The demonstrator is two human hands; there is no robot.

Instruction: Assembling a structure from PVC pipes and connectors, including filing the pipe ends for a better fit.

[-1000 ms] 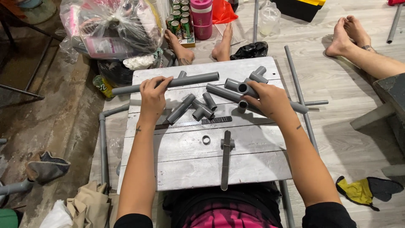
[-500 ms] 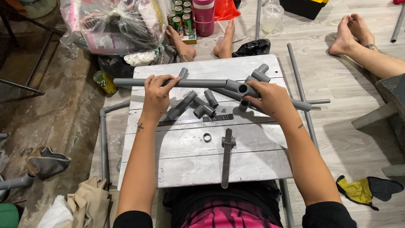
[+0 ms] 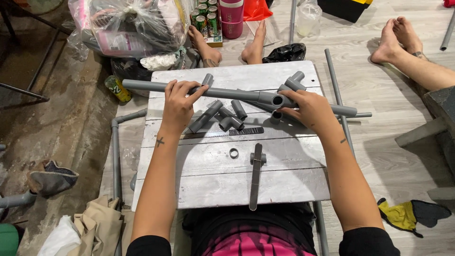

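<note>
The left hand [image 3: 177, 102] is closed around a long grey plastic pipe [image 3: 222, 92], its fingers wrapped over the top, and the pipe lies crosswise near the far edge of the whitewashed wooden plank table [image 3: 208, 189]. The right hand [image 3: 308, 106] is clamped on a grey plastic pipe fitting [image 3: 276, 100] seated on the pipe's right end, its open round mouth facing the camera. Between the two hands, loose short grey pipe pieces and elbow joints [image 3: 226, 117] lie in a cluster on the boards, just beside a dark flat hacksaw blade [image 3: 237, 132]. Nearer the person, a small grey plastic ring [image 3: 234, 153] rests just left of a grey pipe cross-piece [image 3: 256, 175] pointing toward the table's near edge. A second person's bare feet [image 3: 230, 45] rest on the floor beyond the table.
</note>
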